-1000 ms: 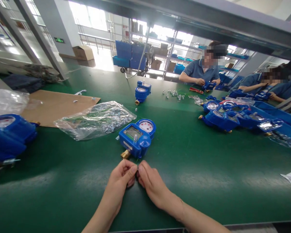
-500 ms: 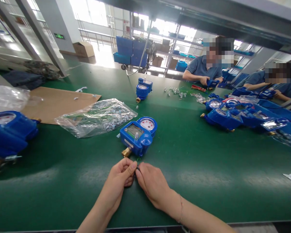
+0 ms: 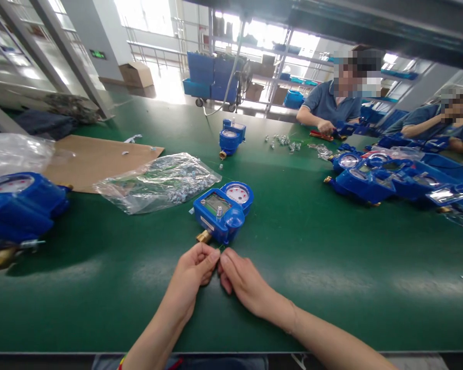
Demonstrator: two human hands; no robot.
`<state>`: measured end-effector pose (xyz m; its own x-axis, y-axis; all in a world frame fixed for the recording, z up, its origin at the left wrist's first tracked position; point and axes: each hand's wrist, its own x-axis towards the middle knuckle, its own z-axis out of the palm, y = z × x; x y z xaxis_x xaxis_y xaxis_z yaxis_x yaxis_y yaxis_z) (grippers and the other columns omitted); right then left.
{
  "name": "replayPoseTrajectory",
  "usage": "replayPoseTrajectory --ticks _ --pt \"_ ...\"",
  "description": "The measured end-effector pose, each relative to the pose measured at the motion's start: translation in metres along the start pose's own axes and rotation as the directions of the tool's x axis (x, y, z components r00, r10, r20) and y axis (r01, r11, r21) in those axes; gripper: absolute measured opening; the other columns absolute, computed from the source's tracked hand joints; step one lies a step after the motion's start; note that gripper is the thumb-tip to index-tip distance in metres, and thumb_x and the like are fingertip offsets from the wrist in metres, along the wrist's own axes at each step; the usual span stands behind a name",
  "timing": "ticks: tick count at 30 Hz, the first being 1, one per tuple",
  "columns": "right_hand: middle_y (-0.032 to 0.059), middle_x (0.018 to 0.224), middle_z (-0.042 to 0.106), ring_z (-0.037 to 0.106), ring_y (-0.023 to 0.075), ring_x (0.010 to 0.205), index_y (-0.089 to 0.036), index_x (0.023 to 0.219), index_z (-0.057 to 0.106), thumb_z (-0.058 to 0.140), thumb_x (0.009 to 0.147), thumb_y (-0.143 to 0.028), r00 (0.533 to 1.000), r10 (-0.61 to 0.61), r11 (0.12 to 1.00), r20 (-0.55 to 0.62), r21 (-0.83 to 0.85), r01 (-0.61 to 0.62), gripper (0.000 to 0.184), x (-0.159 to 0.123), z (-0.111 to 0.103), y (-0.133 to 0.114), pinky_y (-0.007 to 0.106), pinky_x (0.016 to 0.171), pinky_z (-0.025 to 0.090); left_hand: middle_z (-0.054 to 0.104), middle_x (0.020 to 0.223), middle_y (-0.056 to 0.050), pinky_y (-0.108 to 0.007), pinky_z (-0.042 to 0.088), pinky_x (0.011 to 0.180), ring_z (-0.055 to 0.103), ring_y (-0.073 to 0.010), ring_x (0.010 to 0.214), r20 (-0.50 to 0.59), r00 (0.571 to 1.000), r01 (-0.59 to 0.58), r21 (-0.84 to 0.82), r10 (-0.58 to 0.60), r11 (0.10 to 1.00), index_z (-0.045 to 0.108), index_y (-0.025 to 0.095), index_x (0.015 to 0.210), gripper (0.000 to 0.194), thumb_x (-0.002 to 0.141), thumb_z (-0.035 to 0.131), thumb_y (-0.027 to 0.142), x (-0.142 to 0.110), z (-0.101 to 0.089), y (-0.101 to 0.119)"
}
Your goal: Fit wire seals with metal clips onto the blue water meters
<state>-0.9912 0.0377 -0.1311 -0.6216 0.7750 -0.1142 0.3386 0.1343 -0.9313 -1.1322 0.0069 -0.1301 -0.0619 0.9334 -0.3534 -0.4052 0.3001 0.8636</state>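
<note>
A blue water meter (image 3: 213,222) with a round dial, a small display and a brass fitting (image 3: 204,236) stands on the green table in front of me. A small clear piece (image 3: 219,211) rests on its top. From its near side a thin green wire (image 3: 221,247) runs down to my fingertips. My left hand (image 3: 196,267) is closed in a pinch at the wire. Against it, my right hand (image 3: 245,280) is also pinched, its fingertips almost touching the left thumb. The wire's ends are hidden by my fingers.
A clear bag of small parts (image 3: 170,185) lies behind on the left, beside cardboard (image 3: 100,154). Another blue meter (image 3: 17,208) is at far left, one (image 3: 230,139) farther back. Several meters (image 3: 370,180) pile up on the right. A co-worker (image 3: 332,105) holds red-handled pliers (image 3: 321,135).
My hands have shifted slightly, and the right hand's lower fingers have loosened a little from its palm. The view has moved a bit. The co-worker's hand has reached the red-handled pliers.
</note>
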Motion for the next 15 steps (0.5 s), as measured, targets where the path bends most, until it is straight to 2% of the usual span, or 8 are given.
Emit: replayPoseTrajectory --ticks 2,4,5,7,9,10,12,15 --pt "0.0039 0.071 0.057 0.05 0.0146 0.062 -0.019 0.084 0.047 0.029 0.098 -0.034 0.986 -0.154 0.885 -0.06 -0.453 0.11 0.028 -0.002 -0.002 0.005 0.026 0.059 0.034 0.037 0.048 0.008 -0.018 0.011 0.043 0.022 -0.0023 0.042 0.002 1.0 0.023 -0.027 -0.023 0.999 0.05 0.015 0.066 0.037 0.069 0.075 0.042 0.0 0.0 0.001" --pt "0.0061 0.073 0.058 0.051 0.016 0.064 -0.018 0.084 0.049 0.028 0.099 -0.032 0.975 -0.22 0.762 -0.033 -0.63 0.151 0.03 -0.003 -0.004 0.008 0.027 0.06 0.032 0.035 0.048 0.009 -0.018 0.013 0.043 0.024 -0.0026 0.042 -0.002 1.0 0.001 -0.027 -0.001 1.0 0.051 0.014 0.066 0.036 0.07 0.075 0.04 0.0 0.002 0.0" --pt "0.0055 0.071 0.058 0.051 0.0156 0.062 -0.018 0.082 0.05 0.027 0.099 -0.031 0.975 -0.222 0.761 -0.011 -0.627 0.166 0.031 -0.003 -0.005 0.007 0.027 0.059 0.031 0.036 0.048 0.008 -0.018 0.014 0.043 0.025 -0.0029 0.043 -0.009 1.0 -0.025 -0.022 0.024 0.999 0.051 0.014 0.066 0.034 0.07 0.075 0.039 0.0 0.003 0.0" --pt "0.0019 0.063 0.055 0.049 0.0132 0.056 -0.019 0.078 0.05 0.028 0.099 -0.032 0.985 -0.175 0.867 0.0 -0.474 0.154 0.033 -0.002 -0.006 0.005 0.025 0.057 0.031 0.041 0.048 0.007 -0.018 0.018 0.044 0.031 -0.0042 0.044 -0.031 0.995 -0.091 0.002 0.091 0.996 0.053 0.014 0.067 0.031 0.071 0.074 0.036 0.001 0.006 -0.001" --pt "-0.0032 0.05 0.047 0.041 0.01 0.044 -0.02 0.072 0.047 0.027 0.098 -0.036 0.998 -0.06 0.99 -0.003 -0.126 0.059 0.037 0.0 -0.006 0.002 0.023 0.051 0.03 0.049 0.052 0.004 -0.019 0.025 0.046 0.039 -0.0067 0.047 -0.048 0.986 -0.158 0.045 0.16 0.986 0.055 0.014 0.068 0.025 0.071 0.072 0.033 0.002 0.008 -0.002" --pt "-0.0061 0.042 0.041 0.034 0.0088 0.037 -0.02 0.069 0.044 0.027 0.098 -0.037 1.0 0.01 0.993 0.028 0.114 -0.013 0.038 0.001 -0.005 0.001 0.022 0.046 0.028 0.053 0.055 0.003 -0.02 0.029 0.049 0.044 -0.0084 0.05 -0.054 0.98 -0.188 0.079 0.193 0.979 0.057 0.014 0.07 0.022 0.072 0.071 0.031 0.004 0.009 -0.003" --pt "-0.0107 0.033 0.028 0.018 0.0083 0.03 -0.023 0.066 0.035 0.025 0.096 -0.039 0.983 0.098 0.835 0.157 0.524 -0.168 0.036 0.006 -0.006 0.0 0.021 0.039 0.021 0.059 0.061 0.0 -0.022 0.036 0.054 0.052 -0.012 0.057 -0.071 0.963 -0.245 0.186 0.262 0.952 0.059 0.015 0.073 0.015 0.073 0.068 0.028 0.007 0.009 -0.006" --pt "-0.0125 0.03 0.016 0.009 0.0097 0.029 -0.025 0.066 0.022 0.022 0.093 -0.033 0.938 0.083 0.636 0.336 0.707 -0.31 0.029 0.011 -0.009 0.002 0.02 0.035 0.016 0.064 0.069 -0.002 -0.025 0.039 0.061 0.057 -0.0152 0.064 -0.082 0.938 -0.289 0.358 0.338 0.888 0.061 0.017 0.076 0.009 0.076 0.065 0.025 0.01 0.007 -0.01"
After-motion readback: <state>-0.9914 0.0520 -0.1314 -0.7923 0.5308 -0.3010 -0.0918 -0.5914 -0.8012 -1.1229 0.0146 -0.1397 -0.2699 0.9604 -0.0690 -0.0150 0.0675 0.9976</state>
